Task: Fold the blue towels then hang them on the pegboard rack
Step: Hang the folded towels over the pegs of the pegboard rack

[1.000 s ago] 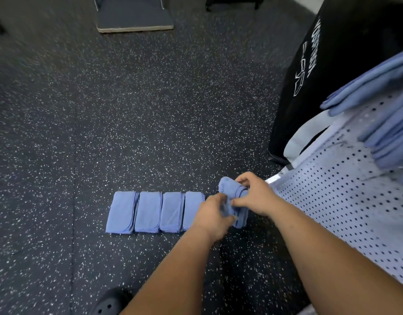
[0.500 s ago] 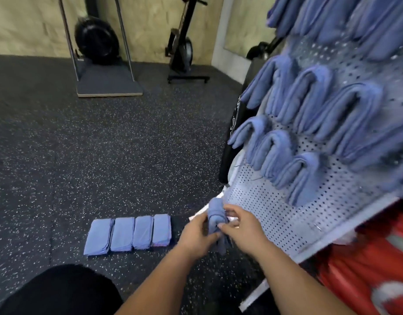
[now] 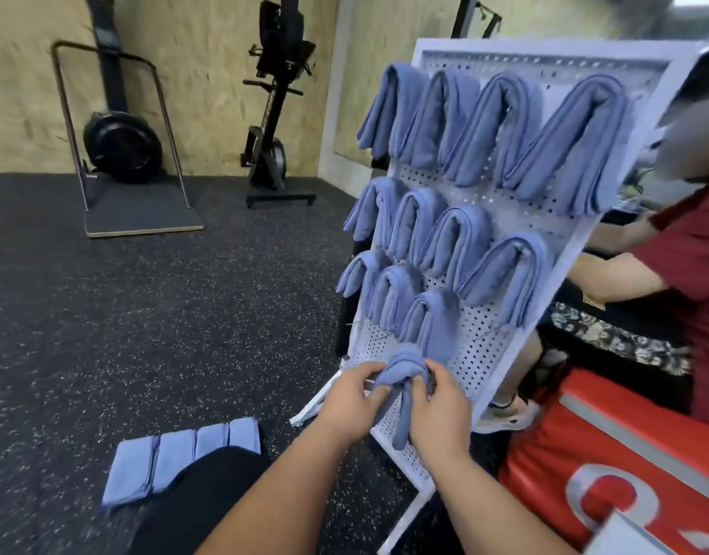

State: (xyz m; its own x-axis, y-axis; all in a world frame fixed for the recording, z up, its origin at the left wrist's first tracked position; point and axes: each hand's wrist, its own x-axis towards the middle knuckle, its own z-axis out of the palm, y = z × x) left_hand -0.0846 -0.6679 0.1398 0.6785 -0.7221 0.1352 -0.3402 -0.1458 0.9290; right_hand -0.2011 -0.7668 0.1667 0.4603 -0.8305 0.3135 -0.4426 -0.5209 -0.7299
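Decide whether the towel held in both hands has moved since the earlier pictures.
Yes. The held towel has risen away from the row of folded towels on the floor, up to the lower part of the pegboard.

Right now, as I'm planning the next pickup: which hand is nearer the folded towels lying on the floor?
Left. The left hand grips the towel at the pegboard, up and right of the floor towels; the right hand grips it too, farther right.
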